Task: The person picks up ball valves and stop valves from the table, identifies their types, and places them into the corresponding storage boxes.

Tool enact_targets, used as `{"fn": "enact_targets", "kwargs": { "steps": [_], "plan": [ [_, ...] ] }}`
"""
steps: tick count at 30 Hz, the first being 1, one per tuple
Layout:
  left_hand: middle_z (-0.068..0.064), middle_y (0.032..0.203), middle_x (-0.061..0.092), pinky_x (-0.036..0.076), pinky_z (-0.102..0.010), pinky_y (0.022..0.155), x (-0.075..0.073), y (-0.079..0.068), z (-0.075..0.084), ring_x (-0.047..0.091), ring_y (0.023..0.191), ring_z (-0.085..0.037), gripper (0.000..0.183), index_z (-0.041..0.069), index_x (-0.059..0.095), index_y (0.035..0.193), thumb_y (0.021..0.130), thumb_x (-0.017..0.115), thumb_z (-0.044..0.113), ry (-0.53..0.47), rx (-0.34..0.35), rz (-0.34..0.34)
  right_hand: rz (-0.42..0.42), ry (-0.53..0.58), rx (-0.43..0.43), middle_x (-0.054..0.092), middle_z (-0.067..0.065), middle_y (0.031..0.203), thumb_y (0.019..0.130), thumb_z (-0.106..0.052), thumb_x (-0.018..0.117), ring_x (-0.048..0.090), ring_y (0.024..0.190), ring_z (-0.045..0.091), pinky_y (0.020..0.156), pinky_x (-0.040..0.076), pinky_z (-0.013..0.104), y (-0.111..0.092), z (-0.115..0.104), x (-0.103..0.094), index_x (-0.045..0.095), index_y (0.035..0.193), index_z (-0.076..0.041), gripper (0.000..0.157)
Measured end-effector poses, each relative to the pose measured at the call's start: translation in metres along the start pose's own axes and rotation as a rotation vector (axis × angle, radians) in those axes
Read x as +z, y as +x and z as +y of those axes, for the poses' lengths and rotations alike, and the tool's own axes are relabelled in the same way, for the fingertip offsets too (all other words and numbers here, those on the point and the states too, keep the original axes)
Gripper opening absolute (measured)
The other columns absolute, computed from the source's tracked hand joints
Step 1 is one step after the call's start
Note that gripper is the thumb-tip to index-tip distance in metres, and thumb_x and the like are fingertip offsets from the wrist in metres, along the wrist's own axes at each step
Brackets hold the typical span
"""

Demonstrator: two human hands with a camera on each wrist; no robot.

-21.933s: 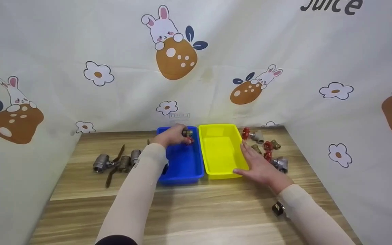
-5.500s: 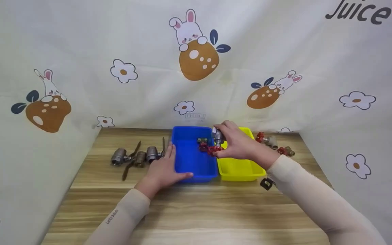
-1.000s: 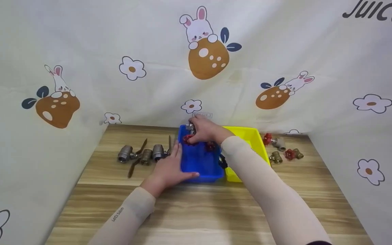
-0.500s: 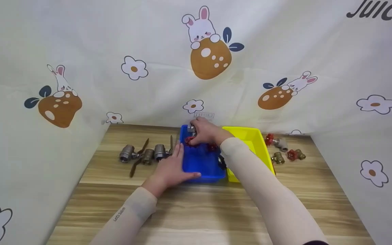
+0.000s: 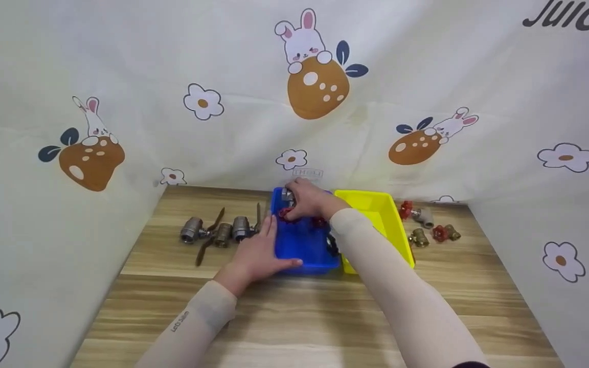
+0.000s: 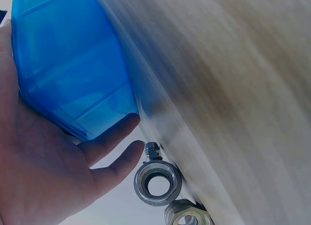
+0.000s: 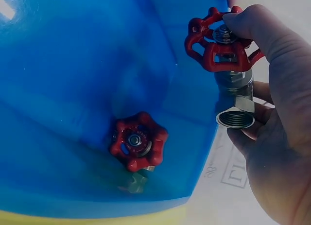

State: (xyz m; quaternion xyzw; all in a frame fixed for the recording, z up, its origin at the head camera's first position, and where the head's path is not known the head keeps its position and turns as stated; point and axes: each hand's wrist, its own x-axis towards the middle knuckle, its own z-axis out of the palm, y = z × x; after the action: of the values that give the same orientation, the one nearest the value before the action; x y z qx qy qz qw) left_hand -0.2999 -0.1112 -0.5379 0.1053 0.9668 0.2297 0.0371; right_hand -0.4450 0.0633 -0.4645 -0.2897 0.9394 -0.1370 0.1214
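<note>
The left hand (image 5: 256,254), fingers spread against the blue rectangular plastic bin (image 5: 302,248), should brace it while the right hand (image 5: 309,198), pinching the red-wheeled silvery metal valve (image 7: 227,67) at the bin's far-left corner, grips securely.

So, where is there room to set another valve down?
Bare: the wooden tabletop between the sleeves; the visible floor of the yellow tray; the near half of the blue tray, beside the left hand. Crowded: the blue tray's far end, around the right hand; left of that tray, ball valves; right of the yellow, handwheel valves.
</note>
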Motion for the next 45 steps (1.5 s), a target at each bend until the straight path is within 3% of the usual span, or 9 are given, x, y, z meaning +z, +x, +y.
{"fn": "enact_targets", "kwargs": {
  "steps": [11,18,24,28,39,45],
  "plan": [
    [-0.016,0.185,0.005,0.051,-0.064,0.113,-0.001,-0.001,0.0,0.064,0.134,-0.051,0.146,0.004,0.01,0.177,0.08,0.065,0.098,-0.004,-0.008,-0.009,-0.021,0.022,-0.019,0.044,0.016,0.169,0.091,-0.045,0.088,0.045,0.152,0.034,0.127,0.038,0.054,0.008,0.005,0.012,0.043,0.169,-0.008,0.097],
    [-0.017,0.185,0.007,0.051,-0.064,0.113,0.0,0.0,0.0,0.064,0.134,-0.051,0.138,0.004,0.01,0.177,0.086,0.069,0.089,0.014,-0.008,-0.018,-0.024,0.037,-0.038,0.05,0.018,0.161,0.091,-0.042,0.088,0.047,0.146,0.034,0.127,0.039,0.052,0.011,0.01,0.02,0.044,0.167,-0.005,0.095],
    [-0.015,0.185,0.004,0.051,-0.063,0.114,-0.002,-0.001,0.002,0.063,0.135,-0.051,0.139,0.005,0.01,0.177,0.085,0.07,0.09,0.0,-0.013,-0.02,-0.033,0.088,0.003,0.051,0.015,0.161,0.091,-0.042,0.09,0.051,0.142,0.033,0.124,0.042,0.057,0.01,0.012,0.024,0.045,0.167,-0.009,0.095],
    [-0.015,0.185,0.003,0.051,-0.063,0.113,-0.003,-0.001,0.002,0.063,0.135,-0.051,0.142,0.006,0.009,0.177,0.083,0.066,0.094,0.002,-0.014,-0.028,-0.031,0.103,0.034,0.046,0.015,0.167,0.091,-0.042,0.091,0.049,0.148,0.034,0.125,0.04,0.06,0.012,0.012,0.028,0.044,0.168,-0.01,0.096],
    [-0.016,0.185,0.001,0.052,-0.062,0.113,0.0,-0.001,0.001,0.065,0.131,-0.052,0.139,0.005,0.009,0.177,0.085,0.07,0.09,0.014,0.001,-0.012,-0.033,0.061,0.031,0.049,0.016,0.167,0.092,-0.044,0.09,0.046,0.154,0.033,0.128,0.037,0.055,0.014,0.01,0.036,0.045,0.167,-0.006,0.095],
    [-0.016,0.185,0.003,0.054,-0.061,0.11,0.0,-0.001,-0.001,0.068,0.127,-0.051,0.139,0.005,0.01,0.177,0.085,0.071,0.089,0.008,0.002,-0.001,-0.019,0.081,-0.015,0.057,0.019,0.157,0.092,-0.038,0.09,0.053,0.145,0.034,0.127,0.039,0.051,0.015,0.011,0.037,0.049,0.161,0.0,0.089]
  ]
}}
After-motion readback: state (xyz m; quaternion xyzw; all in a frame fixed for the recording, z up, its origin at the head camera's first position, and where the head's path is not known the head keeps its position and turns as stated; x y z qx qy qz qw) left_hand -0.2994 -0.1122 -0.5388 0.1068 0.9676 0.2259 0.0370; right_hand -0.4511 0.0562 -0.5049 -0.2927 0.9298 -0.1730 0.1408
